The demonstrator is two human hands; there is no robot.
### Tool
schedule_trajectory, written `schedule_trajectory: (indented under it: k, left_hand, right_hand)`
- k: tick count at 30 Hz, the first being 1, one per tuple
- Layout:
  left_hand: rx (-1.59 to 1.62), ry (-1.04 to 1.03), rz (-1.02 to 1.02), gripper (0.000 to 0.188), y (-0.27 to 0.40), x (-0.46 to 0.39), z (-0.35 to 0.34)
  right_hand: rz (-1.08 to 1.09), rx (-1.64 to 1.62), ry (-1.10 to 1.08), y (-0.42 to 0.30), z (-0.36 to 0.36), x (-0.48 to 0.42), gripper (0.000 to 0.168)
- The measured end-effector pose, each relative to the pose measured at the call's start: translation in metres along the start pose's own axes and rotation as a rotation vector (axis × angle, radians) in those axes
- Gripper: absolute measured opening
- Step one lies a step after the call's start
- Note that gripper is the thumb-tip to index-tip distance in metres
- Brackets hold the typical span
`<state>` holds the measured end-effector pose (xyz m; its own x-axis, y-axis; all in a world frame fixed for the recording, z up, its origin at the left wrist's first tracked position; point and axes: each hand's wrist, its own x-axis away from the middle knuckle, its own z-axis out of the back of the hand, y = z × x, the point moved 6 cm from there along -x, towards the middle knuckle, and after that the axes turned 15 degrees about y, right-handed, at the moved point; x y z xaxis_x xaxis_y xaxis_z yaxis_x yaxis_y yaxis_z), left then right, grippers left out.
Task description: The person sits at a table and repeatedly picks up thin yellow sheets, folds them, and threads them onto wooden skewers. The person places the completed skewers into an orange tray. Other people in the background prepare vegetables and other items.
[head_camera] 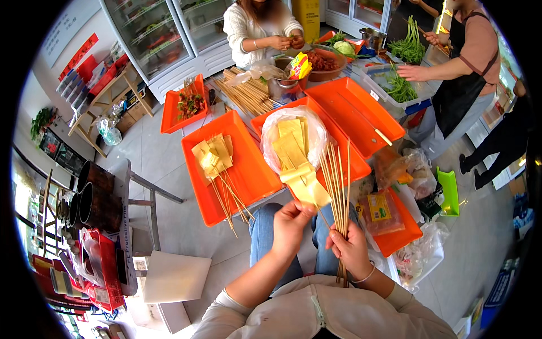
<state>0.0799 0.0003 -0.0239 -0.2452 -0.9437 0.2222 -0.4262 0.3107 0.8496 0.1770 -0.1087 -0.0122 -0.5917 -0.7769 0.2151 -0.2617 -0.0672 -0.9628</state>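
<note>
My left hand (292, 222) pinches the near end of a yellow tofu-skin sheet (305, 186), its fingers and thumb closed on the edge. In my right hand (350, 248) is a bundle of thin bamboo skewers (337, 182) fanned upward. One skewer from that hand slants to the sheet's near end; whether its tip has pierced it I cannot tell. Just beyond, a clear plastic bag (273, 127) lies opened around a stack of similar sheets (292, 142) in an orange tray (355, 167). Skewered sheets (214, 156) rest in the left orange tray (254, 182), sticks pointing towards me.
Loose skewers (250, 95) lie behind the trays. At right, an orange tray (338, 97) holds a white-handled tool (383, 137). Another holds packaged food (379, 212). One person (254, 38) sits opposite; another (474, 55) handles greens (400, 87). A stool (146, 190) stands left.
</note>
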Motion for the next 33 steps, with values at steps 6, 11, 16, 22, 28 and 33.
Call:
schedule_trajectory:
  k: [6, 11, 16, 22, 28, 33]
  left_hand:
    - [-0.027, -0.185, 0.049, 0.027, -0.007, 0.015, 0.001]
    - [0.073, -0.112, 0.098, 0.027, -0.007, -0.001, 0.009]
    - [0.074, 0.019, 0.028, 0.024, 0.020, -0.029, 0.019]
    - [0.202, 0.115, 0.025, 0.020, 0.047, -0.063, 0.049]
    - [0.273, 0.211, -0.046, 0.018, 0.062, -0.073, 0.046]
    - [0.264, 0.081, 0.046, 0.026, 0.048, -0.068, 0.039]
  right_hand:
    - [-0.008, 0.014, 0.025, 0.002, 0.001, -0.002, 0.006]
    - [-0.067, 0.035, -0.003, 0.006, -0.009, -0.002, 0.006]
    - [-0.072, 0.084, -0.058, 0.009, -0.011, 0.000, 0.006]
    - [-0.011, 0.134, -0.108, 0.008, -0.017, -0.002, 0.005]
    - [-0.086, 0.107, -0.160, 0.009, -0.024, -0.002, 0.005]
    - [-0.096, 0.098, -0.135, 0.012, -0.024, -0.008, 0.007]
